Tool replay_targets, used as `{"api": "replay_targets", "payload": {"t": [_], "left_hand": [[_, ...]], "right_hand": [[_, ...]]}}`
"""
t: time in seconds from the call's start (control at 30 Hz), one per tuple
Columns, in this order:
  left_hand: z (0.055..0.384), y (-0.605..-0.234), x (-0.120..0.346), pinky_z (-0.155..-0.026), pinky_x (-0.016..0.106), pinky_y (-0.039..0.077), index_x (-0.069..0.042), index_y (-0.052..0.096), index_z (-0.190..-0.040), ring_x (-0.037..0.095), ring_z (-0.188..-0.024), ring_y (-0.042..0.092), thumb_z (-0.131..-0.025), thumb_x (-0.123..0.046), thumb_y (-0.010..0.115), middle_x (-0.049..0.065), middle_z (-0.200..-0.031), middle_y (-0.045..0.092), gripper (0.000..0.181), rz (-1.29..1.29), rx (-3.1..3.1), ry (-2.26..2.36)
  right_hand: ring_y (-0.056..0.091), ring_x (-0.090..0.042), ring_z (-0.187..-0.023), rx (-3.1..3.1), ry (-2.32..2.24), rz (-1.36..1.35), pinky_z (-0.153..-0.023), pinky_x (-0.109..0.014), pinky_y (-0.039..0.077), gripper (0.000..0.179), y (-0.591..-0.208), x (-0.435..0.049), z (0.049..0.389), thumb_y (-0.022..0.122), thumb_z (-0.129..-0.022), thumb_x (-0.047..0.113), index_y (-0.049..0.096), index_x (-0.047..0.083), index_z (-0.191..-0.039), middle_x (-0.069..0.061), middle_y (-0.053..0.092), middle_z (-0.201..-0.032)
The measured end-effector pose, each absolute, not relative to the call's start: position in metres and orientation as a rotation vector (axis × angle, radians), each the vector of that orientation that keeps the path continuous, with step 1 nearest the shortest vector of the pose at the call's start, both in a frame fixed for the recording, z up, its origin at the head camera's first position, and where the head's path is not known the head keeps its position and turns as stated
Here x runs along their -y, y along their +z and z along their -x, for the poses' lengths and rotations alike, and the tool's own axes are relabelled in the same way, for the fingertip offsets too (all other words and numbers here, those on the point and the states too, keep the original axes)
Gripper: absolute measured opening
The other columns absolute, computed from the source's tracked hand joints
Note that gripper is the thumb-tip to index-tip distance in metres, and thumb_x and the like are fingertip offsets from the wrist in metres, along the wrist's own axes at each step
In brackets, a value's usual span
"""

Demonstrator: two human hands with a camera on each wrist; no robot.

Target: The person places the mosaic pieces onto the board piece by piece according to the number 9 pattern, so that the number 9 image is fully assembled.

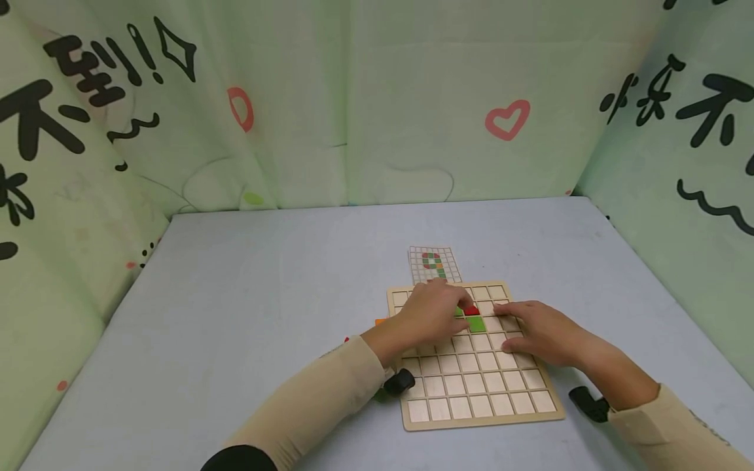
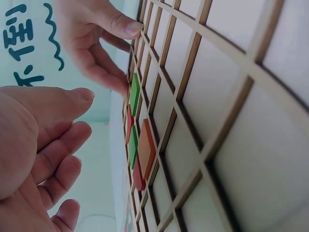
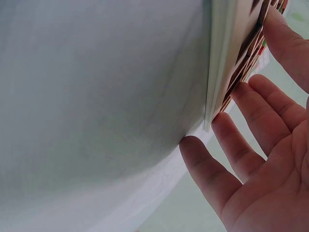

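A wooden grid board (image 1: 483,422) lies on the table with several flat coloured tiles set in its upper cells. My left hand (image 1: 430,314) is above these tiles, its fingers loosely bent and holding nothing. Beside its fingertips are a red tile (image 1: 471,311) and a green tile (image 1: 476,324). The left wrist view also shows an orange tile (image 2: 147,145) and a second red tile (image 2: 139,173) among the cells. My right hand (image 1: 544,333) rests at the board's right edge, fingers spread, with the thumb over the grid.
A card (image 1: 453,265) with a coloured grid pattern lies just beyond the board. An orange piece (image 1: 380,322) and a small red piece (image 1: 346,339) show left of the board, partly behind my left arm. Printed curtains (image 1: 365,118) surround the white table (image 1: 265,281).
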State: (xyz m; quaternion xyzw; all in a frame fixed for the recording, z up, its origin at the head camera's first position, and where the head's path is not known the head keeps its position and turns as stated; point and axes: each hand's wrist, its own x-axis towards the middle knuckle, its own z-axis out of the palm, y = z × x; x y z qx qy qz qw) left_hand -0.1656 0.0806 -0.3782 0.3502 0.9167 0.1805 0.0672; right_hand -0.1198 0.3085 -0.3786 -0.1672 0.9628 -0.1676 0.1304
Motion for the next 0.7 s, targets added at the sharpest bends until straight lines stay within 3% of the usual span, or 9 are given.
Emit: {"api": "replay_targets", "payload": {"t": [0.17, 0.7], "left_hand": [[0.162, -0.372, -0.067, -0.086, 0.031, 0.046, -0.020, 0.072, -0.120, 0.011, -0.108, 0.057, -0.093, -0.032, 0.073, -0.012, -0.113, 0.068, 0.030, -1.044, -2.765, 0.578], [0.154, -0.365, -0.037, -0.087, 0.031, 0.043, -0.017, 0.073, -0.116, 0.013, -0.099, 0.054, -0.091, -0.030, 0.075, -0.008, -0.108, 0.070, 0.028, -0.973, -2.783, 0.651]], "right_hand": [[0.046, -0.049, -0.126, -2.793, -0.492, 0.474, -0.098, -0.062, 0.039, 0.067, -0.378, -0.309, 0.120, 0.079, -0.086, 0.032, 0.055, -0.003, -0.138, -0.027, 0.054, -0.136], [0.045, -0.051, -0.126, -2.785, -0.476, 0.466, -0.098, -0.063, 0.039, 0.068, -0.379, -0.308, 0.120, 0.078, -0.086, 0.032, 0.054, -0.003, -0.139, -0.031, 0.052, -0.136]]}}
